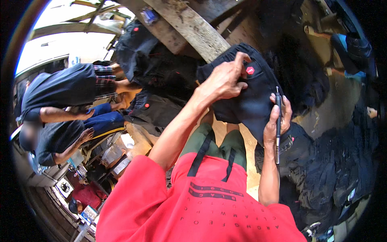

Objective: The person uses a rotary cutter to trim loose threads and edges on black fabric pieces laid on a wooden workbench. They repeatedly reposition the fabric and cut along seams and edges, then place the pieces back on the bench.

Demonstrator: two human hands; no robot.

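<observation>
Head view, places taken from the black garment point(258, 97) lying at the end of a wooden plank. Well left of the garment: a worker in a dark shirt and plaid shorts point(64, 86); just nearer the wearer, a second worker in a ribbed dark top point(66, 135) and blue trousers. Between them and the garment, a spread of dark clothing point(135, 52) bearing small red patches. Wooden plank point(189, 28) slants down to the garment from its upper left. On the wearer's side of the garment: green shorts point(234, 147) with dark straps, red T-shirt point(193, 209).

Left hand point(223, 80) over the garment, half open; index finger bent, thumb apart from it. Whether it pinches any cloth, cannot tell. Just beside that fingertip, on the garment, a red hexagonal patch point(250, 70).

At the garment's right edge, right hand point(271, 131) closed lightly round a black pen-shaped tool point(278, 129), metal tip pointing away from the wearer, spring sleeve at the cable end. Right of the garment, heaped dark cloth point(322, 161).
</observation>
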